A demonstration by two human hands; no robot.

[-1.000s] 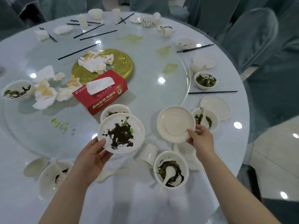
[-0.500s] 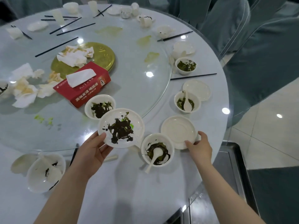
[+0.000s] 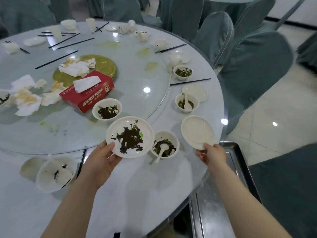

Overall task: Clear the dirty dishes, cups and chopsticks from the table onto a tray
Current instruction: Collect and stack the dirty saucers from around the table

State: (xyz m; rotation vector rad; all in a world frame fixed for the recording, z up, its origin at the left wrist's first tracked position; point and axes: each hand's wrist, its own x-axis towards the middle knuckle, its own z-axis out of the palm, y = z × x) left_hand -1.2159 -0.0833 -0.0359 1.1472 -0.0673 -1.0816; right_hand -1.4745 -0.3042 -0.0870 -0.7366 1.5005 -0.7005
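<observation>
My left hand (image 3: 101, 162) grips the near rim of a round white plate smeared with dark sauce (image 3: 129, 137), thumb on top, the plate held roughly level. My right hand (image 3: 212, 154) pinches the near edge of a clean white shallow plate (image 3: 197, 131), tilted with its far edge raised, its face toward me. Just right of that hand lies the steel tray (image 3: 238, 162), its long axis running away from me. Between my hands sits a small white bowl with dark leftovers and a white spoon (image 3: 164, 146), handle pointing toward me. Beyond my left hand stands another stained white bowl (image 3: 107, 109), then a red tissue box (image 3: 87, 93). Past my right hand a black chopstick (image 3: 190, 81) lies crosswise, pointing right.
</observation>
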